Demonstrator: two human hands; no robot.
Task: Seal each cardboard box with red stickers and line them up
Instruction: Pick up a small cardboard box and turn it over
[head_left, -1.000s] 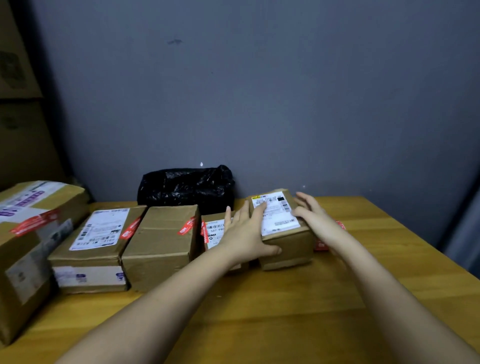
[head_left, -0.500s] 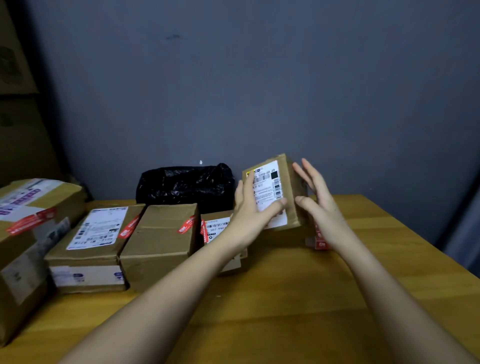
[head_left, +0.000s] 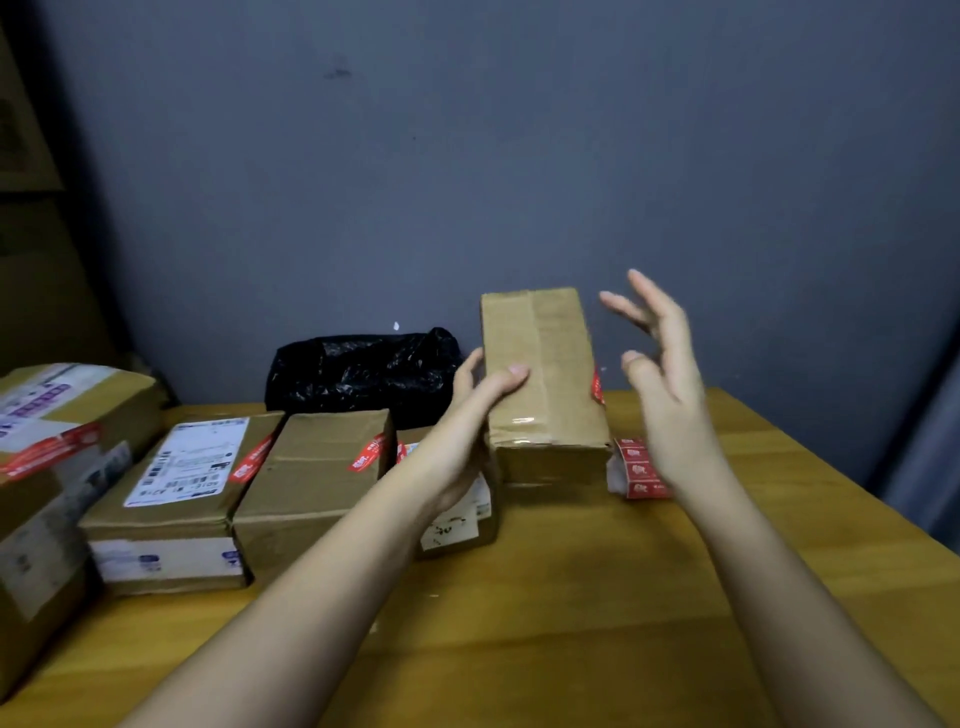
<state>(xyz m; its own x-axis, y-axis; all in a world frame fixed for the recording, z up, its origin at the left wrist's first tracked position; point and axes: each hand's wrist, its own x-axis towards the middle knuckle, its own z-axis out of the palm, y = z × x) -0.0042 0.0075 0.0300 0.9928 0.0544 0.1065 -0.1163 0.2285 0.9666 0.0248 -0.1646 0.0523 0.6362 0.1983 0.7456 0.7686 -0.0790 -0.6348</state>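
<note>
The left hand (head_left: 470, 410) grips the small brown cardboard box (head_left: 543, 384) upright above the surface's far edge; the right hand (head_left: 662, 364), fingers spread and holding nothing, hovers just beside it.

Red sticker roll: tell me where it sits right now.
The red sticker roll lies on the wooden table, right of centre in the head view, just right of the held cardboard box.

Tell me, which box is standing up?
The box gripped by the left hand. It stands tall on end; the other boxes lie flat in a row.
</note>
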